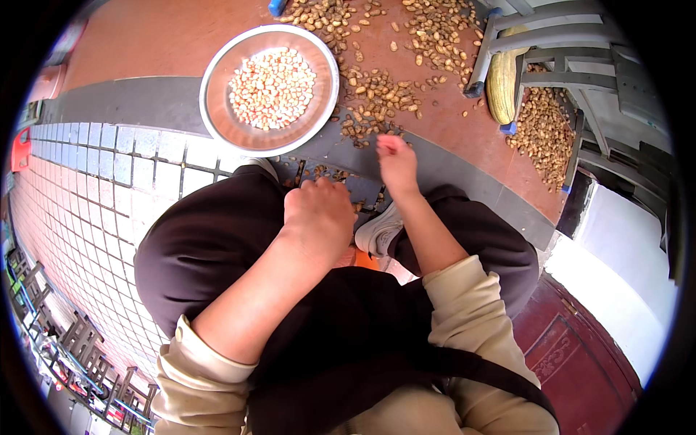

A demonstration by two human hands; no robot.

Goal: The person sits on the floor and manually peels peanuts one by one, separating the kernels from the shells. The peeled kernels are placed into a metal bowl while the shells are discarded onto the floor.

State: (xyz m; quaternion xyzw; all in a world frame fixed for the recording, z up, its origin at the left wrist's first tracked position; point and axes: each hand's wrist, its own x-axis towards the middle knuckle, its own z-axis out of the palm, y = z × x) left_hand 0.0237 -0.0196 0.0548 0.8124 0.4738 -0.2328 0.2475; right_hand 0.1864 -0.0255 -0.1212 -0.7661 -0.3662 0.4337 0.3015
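Shelled peanuts lie in a metal bowl (215, 103) that rests on the floor in front of me, toward the left. Beside the bowl's right rim, unshelled peanuts (380, 92) are spread over the red-brown floor. My right hand (398, 160), slightly blurred, is just below this pile with its fingers curled; what it may hold cannot be seen. Between my knees is my left hand (321, 209), back upward and fingers bent under, so its grasp is hidden. Empty shell pieces (326, 173) lie on the dark floor beyond it, near my shoes.
More unshelled peanuts (544, 141) lie at the right, beside a long yellowish gourd (501, 87) and grey metal railings or frames (565, 35). A dark red door (576, 348) is at the lower right. A red plastic object (22, 149) stands at the far left on the tiles.
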